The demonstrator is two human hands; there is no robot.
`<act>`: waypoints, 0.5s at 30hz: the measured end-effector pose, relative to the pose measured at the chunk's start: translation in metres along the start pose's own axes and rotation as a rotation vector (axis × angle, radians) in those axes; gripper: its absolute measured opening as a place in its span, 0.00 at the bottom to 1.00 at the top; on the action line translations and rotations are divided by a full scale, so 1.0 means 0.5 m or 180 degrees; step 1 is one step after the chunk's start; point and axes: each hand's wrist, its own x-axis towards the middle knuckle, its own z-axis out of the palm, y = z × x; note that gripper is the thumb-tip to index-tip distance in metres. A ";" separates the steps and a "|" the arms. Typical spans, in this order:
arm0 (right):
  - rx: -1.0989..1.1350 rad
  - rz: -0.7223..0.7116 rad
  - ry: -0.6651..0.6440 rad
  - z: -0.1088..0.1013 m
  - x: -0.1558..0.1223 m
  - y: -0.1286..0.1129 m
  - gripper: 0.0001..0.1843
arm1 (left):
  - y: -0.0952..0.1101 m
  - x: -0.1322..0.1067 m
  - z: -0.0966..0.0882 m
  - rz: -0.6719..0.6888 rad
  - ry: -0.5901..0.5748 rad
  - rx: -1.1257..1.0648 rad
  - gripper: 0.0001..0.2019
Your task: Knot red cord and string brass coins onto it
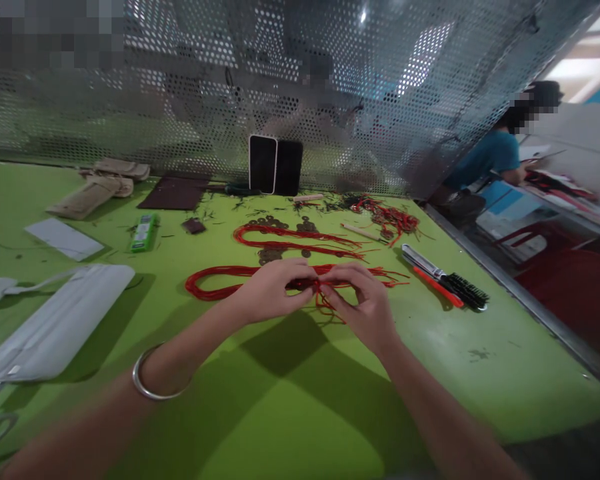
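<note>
My left hand [275, 288] is closed in a pinch on a red cord [325, 308] beside a small dark piece that is mostly hidden by the fingers. My right hand [364, 303] pinches the same cord close to the left fingertips, and loose red ends dangle below. Directly behind both hands, a looped bundle of red cords [205, 283] lies on the green table [260, 427]. Farther back is a second red cord bundle [243, 231], with several dark, round coin-like discs [271, 255] around it.
Right of my hands lie a black-bristled brush [463, 290] and an orange-handled tool [437, 287]. Knotted red cords [393, 220] pile up behind. A phone [263, 165] leans on the perforated metal panel [190, 100]. At left are a white pouch [65, 320] and green box [144, 233].
</note>
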 end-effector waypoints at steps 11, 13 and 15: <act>0.0045 0.0202 -0.0165 0.000 -0.003 0.000 0.06 | 0.003 0.000 0.000 -0.0105 0.0063 -0.0164 0.08; -0.0069 0.0101 -0.0169 -0.001 -0.003 -0.002 0.05 | 0.001 -0.001 0.000 -0.0095 0.0051 -0.0141 0.08; -0.0131 0.0021 -0.0167 -0.002 -0.004 -0.004 0.05 | -0.002 -0.002 0.001 -0.0091 0.0034 -0.0127 0.08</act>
